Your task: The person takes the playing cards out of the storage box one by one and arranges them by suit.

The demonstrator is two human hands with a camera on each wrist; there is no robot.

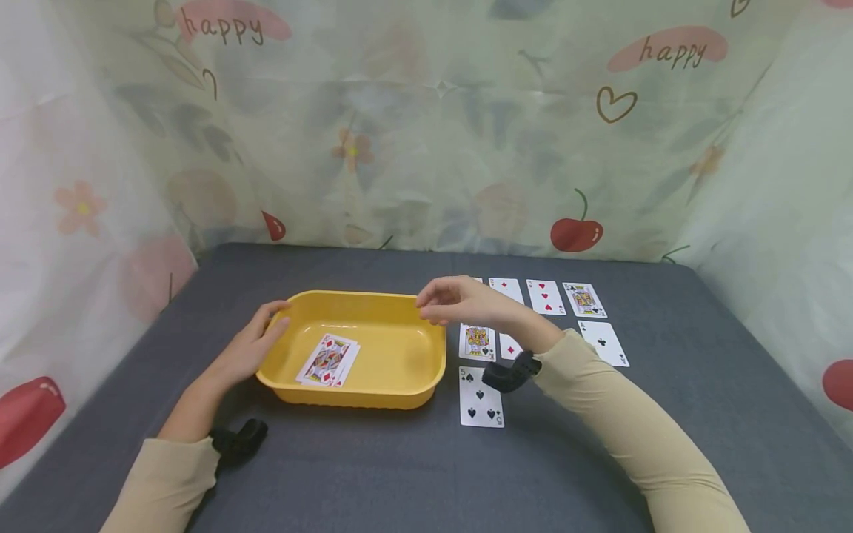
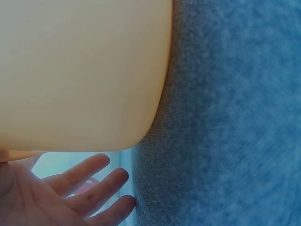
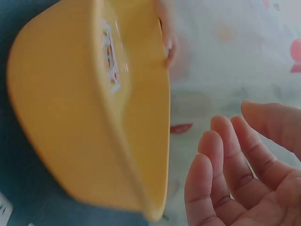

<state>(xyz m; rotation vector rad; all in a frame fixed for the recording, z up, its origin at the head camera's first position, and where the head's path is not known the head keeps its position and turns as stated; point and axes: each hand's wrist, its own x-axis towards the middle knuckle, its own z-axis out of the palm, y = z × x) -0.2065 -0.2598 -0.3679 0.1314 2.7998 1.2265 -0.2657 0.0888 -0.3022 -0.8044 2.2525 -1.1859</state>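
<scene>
A yellow plastic tray [image 1: 353, 397] sits on the table, with a small stack of playing cards [image 1: 328, 360] inside, a red-suited face card on top. My left hand [image 1: 252, 344] holds the tray's left rim, thumb over the edge and the other fingers outside; in the left wrist view several fingers [image 2: 96, 188] spread beside the tray's outer wall. My right hand [image 1: 460, 302] hovers by the tray's right rim with loosely bent fingers and nothing in them. Under and beside the right forearm lie face-up cards, among them a five of spades [image 1: 481, 397] and a king of spades [image 1: 477, 343].
More face-up cards lie in rows right of the tray: a three of hearts [image 1: 546, 297], a clubs face card [image 1: 585, 300], an ace of clubs [image 1: 603, 343] and diamond cards partly behind the right arm. The dark grey tablecloth [image 1: 373, 474] ends at a patterned curtain [image 1: 413, 170].
</scene>
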